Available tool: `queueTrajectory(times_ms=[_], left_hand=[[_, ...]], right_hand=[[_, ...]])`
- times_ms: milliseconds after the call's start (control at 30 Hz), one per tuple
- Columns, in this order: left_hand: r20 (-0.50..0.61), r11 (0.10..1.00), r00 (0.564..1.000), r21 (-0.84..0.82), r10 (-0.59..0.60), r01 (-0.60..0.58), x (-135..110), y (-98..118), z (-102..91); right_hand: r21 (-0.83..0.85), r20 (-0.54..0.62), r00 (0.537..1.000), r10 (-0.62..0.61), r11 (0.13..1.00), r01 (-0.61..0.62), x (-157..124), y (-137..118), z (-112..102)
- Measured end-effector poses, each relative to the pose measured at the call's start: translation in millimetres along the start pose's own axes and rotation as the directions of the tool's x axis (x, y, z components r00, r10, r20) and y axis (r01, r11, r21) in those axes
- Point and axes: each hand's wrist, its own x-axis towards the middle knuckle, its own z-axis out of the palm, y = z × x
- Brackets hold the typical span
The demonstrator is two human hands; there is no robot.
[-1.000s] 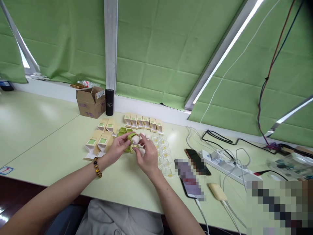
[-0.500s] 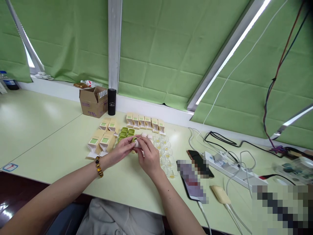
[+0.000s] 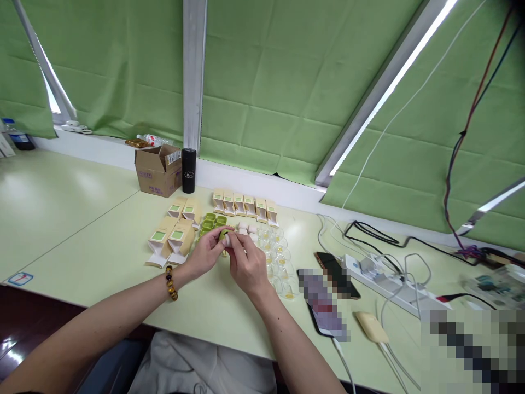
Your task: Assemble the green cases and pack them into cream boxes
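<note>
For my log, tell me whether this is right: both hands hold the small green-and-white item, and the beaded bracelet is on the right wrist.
Wrong wrist: the head view shows the beaded bracelet on the left one. The left hand and right hand do hold the green-and-white item.

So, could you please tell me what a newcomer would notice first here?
Probably the green blinds across the top. Then, near the centre, the left hand holds a green piece and the right hand a white piece. Behind them, leftward, a tumbler stands beside a brown box.
</note>
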Motion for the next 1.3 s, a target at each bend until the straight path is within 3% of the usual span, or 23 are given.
queueTrajectory(times_ms=[333, 600, 767, 933, 1300], left_hand=[[-0.028, 0.998, 0.998, 0.031, 0.05, -0.049, -6.2, 5.1, 5.5], [0.126, 0.997, 0.991, -0.073, 0.044, -0.035, -1.4, 8.2, -0.5], [0.066, 0.996, 0.998, -0.091, -0.015, 0.021, 2.1, 5.6, 1.7], [0.069, 0.99, 0.996, -0.125, -0.054, 0.062, 0.1, 8.1, 1.4], [0.041, 0.996, 0.999, -0.081, -0.023, 0.027, -0.5, 12.8, 2.6]], right_hand=[[0.017, -0.023, 0.999, -0.032, 0.999, 0.032, 0.9, 0.2, 1.1], [0.131, 0.053, 0.997, 0.058, 0.989, -0.065, -2.5, 3.5, 3.7], [0.201, 0.112, 0.988, 0.102, 0.972, -0.123, -6.2, 2.0, 5.1], [0.196, 0.077, 0.989, 0.126, 0.971, -0.139, -10.2, 4.9, 9.4], [0.212, 0.066, 0.986, 0.152, 0.964, -0.163, -10.6, 4.2, 9.2]])
